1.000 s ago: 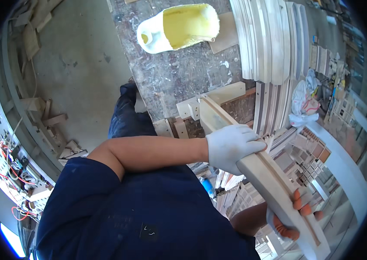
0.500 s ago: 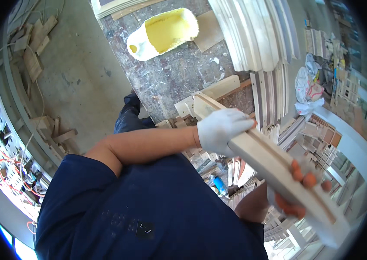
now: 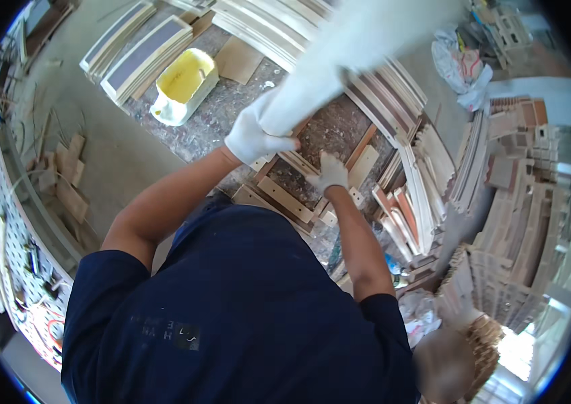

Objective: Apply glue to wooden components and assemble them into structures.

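My left hand [image 3: 258, 131], in a white glove, grips the lower end of a long pale wooden board [image 3: 359, 57]. The board rises blurred toward the top right, across the upper part of the view. Lower and to the right, my gloved right hand [image 3: 331, 173] is over the worktable [image 3: 238, 111], thumb and fingers apart, with nothing visible in it. Close by its fingers lie wooden strips with holes [image 3: 285, 196] and a pale block [image 3: 364, 166]. Whether the fingertips touch the wood I cannot tell.
A cut-open white container [image 3: 184, 91] with a yellow inside stands on the table beside a thin brown sheet [image 3: 239, 60]. Stacked wooden strips [image 3: 147, 50] lie at the far left, more stacked strips [image 3: 393, 101] at the right. A plastic bag [image 3: 460, 71] is beyond.
The board has swung from the lower right up to the top right. My right hand has let go of it and moved to the table; my left hand has moved left and up with it.
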Available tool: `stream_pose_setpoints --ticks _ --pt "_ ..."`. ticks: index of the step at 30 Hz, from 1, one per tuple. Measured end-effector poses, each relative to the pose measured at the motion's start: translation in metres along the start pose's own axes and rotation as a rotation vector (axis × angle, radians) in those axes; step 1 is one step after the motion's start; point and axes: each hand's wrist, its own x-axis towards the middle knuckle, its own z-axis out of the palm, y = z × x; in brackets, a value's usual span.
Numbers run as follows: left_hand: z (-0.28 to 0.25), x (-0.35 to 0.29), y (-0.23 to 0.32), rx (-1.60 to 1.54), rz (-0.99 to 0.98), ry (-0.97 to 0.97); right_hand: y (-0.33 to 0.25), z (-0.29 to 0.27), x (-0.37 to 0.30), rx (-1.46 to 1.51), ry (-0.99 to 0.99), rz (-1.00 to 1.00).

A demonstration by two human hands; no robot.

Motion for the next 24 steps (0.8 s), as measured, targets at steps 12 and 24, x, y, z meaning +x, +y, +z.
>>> stream_pose_setpoints --ticks 12,24 --pt "-0.006 -0.007 -0.002 -0.06 -0.18 -0.061 0.034 0.061 -0.005 -0.184 -0.182 0.07" --pt "-0.003 -0.002 -0.003 -0.195 -0.226 -0.039 0.033 0.066 -0.003 -0.171 -0.124 0.082"
